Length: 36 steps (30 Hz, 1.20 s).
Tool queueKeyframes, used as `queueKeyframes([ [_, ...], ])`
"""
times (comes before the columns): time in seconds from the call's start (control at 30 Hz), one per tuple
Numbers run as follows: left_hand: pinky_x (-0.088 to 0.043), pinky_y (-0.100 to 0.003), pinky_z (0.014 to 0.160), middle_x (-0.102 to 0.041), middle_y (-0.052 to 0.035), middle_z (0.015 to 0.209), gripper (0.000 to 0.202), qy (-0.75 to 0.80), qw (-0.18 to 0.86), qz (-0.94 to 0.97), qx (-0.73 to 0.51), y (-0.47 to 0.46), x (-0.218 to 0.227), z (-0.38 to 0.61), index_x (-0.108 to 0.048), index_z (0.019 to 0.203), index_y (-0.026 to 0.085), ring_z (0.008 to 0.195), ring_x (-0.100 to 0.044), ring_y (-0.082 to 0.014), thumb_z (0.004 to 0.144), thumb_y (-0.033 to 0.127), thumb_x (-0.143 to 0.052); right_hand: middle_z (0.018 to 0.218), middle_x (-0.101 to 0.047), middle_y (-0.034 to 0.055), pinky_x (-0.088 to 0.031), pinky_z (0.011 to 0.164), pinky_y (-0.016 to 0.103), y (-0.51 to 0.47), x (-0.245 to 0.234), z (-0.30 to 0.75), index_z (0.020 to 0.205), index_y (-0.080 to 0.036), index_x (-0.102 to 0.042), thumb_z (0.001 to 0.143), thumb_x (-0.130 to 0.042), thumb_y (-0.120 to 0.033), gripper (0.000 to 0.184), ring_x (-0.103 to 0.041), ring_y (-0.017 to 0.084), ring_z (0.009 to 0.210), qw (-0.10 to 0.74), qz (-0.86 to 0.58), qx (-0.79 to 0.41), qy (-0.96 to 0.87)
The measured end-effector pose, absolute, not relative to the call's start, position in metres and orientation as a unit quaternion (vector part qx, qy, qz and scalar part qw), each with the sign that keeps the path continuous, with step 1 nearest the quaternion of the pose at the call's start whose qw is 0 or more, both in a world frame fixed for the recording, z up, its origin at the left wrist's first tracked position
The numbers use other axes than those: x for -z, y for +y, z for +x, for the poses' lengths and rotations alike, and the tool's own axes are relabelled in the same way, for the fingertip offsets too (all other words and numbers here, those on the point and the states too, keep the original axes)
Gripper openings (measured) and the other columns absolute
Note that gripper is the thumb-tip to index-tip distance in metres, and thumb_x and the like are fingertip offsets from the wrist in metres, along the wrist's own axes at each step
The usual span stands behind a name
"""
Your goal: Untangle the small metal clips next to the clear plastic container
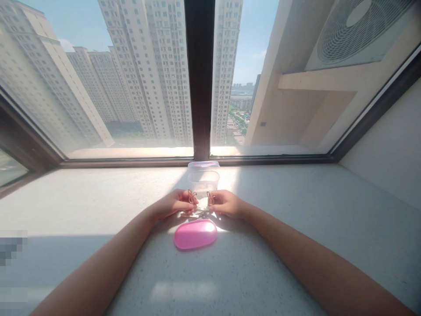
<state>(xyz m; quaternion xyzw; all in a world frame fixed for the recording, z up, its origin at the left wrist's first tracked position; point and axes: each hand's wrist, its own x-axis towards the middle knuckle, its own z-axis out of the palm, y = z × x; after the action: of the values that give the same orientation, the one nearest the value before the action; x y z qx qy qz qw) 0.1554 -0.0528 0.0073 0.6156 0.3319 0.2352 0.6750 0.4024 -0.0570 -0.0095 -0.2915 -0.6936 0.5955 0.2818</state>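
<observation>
My left hand (179,202) pinches a small brown looped cord piece (192,196), shaped somewhat like a bow, between thumb and fingers. A similar brown looped piece (210,198) is pinched in my right hand (226,204). The hands face each other a short gap apart, low over the sill. Below and between them lie several pale, thin stick-like pieces (190,215), too small to name surely. Nearer to me, a glossy pink oval lid (195,235) rests flat. Just beyond the hands stands a clear plastic box (204,177), its lower part partly hidden.
All this is on a wide speckled white windowsill (184,276), streaked with sun and shadow. A dark window frame (201,87) with large panes rises at the back, and a white wall (388,127) bounds the right side. A blurred patch (11,250) sits at the left edge.
</observation>
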Motion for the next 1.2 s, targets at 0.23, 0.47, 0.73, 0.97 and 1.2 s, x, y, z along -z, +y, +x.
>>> queueKeyframes([
  [0.23, -0.038, -0.026, 0.06, -0.061, -0.0039, 0.073, 0.021, 0.332, 0.668, 0.622, -0.236, -0.0531, -0.005, 0.1553, -0.064, 0.094, 0.011, 0.063, -0.053, -0.0134, 0.077, 0.021, -0.072, 0.057, -0.051, -0.0041, -0.039, 0.046, 0.021, -0.0587, 0.0068, 0.4016, 0.074, -0.015, -0.054, 0.075, -0.07, -0.027, 0.02, -0.049, 0.01, 0.048, 0.288, -0.297, -0.59, -0.694],
  [0.47, -0.039, -0.026, 0.061, -0.061, -0.0033, 0.071, 0.02, 0.328, 0.672, 0.621, -0.236, -0.0528, -0.0058, 0.1556, -0.064, 0.093, 0.01, 0.064, -0.054, -0.013, 0.077, 0.021, -0.072, 0.058, -0.052, -0.0033, -0.039, 0.043, 0.021, -0.0574, 0.0102, 0.4015, 0.075, -0.014, -0.055, 0.075, -0.069, -0.026, 0.018, -0.048, 0.01, 0.047, 0.285, -0.3, -0.59, -0.694],
  [0.73, -0.039, -0.026, 0.061, -0.062, -0.0036, 0.072, 0.022, 0.333, 0.674, 0.616, -0.235, -0.0537, -0.0083, 0.1564, -0.064, 0.092, 0.01, 0.064, -0.054, -0.0134, 0.076, 0.022, -0.073, 0.058, -0.052, -0.0034, -0.039, 0.043, 0.021, -0.0563, 0.0106, 0.4024, 0.076, -0.014, -0.056, 0.076, -0.069, -0.026, 0.017, -0.049, 0.01, 0.047, 0.279, -0.302, -0.585, -0.699],
  [0.97, -0.039, -0.026, 0.06, -0.061, -0.0034, 0.072, 0.022, 0.331, 0.672, 0.62, -0.234, -0.0538, -0.0083, 0.1558, -0.064, 0.093, 0.01, 0.063, -0.054, -0.013, 0.077, 0.022, -0.073, 0.058, -0.053, -0.0031, -0.04, 0.043, 0.021, -0.0569, 0.0106, 0.4019, 0.075, -0.014, -0.056, 0.075, -0.07, -0.027, 0.019, -0.049, 0.01, 0.047, 0.283, -0.305, -0.587, -0.695],
  [1.2, -0.041, -0.027, 0.063, -0.062, -0.0043, 0.073, 0.022, 0.34, 0.664, 0.623, -0.235, -0.0536, -0.0081, 0.1554, -0.065, 0.093, 0.01, 0.065, -0.055, -0.0143, 0.077, 0.023, -0.073, 0.059, -0.053, -0.0029, -0.04, 0.045, 0.021, -0.0566, 0.0109, 0.4022, 0.077, -0.014, -0.057, 0.075, -0.07, -0.027, 0.019, -0.05, 0.01, 0.049, 0.284, -0.301, -0.587, -0.696],
])
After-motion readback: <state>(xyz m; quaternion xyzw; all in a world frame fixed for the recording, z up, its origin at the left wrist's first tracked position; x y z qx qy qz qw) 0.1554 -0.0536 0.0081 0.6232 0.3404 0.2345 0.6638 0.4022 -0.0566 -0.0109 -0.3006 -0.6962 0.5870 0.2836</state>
